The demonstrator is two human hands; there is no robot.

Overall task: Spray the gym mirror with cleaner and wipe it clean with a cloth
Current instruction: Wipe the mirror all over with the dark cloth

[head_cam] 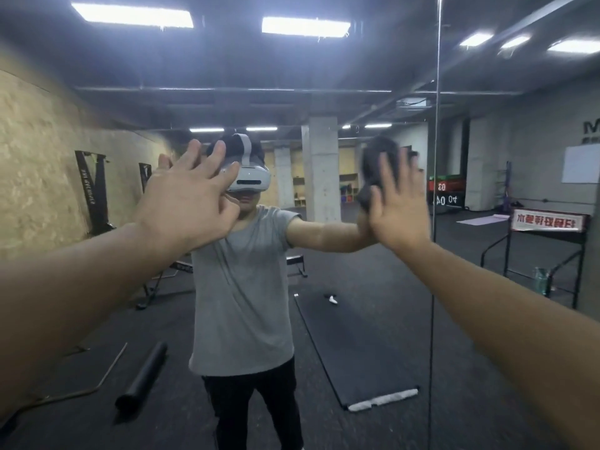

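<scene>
The gym mirror (357, 319) fills the whole view and shows a person's reflection in a grey T-shirt. My right hand (397, 206) presses a dark grey cloth (378, 164) flat against the glass at head height, fingers straight and spread. My left hand (188, 203) is raised beside it at the left, fingers straight, close to or touching the glass; I cannot tell which. No spray bottle shows in either hand.
A vertical seam (436, 125) between mirror panels runs just right of the cloth. Reflected in the glass are a black floor mat (360, 345), a rolled black mat (143, 375), a bench and a sign stand (548, 222).
</scene>
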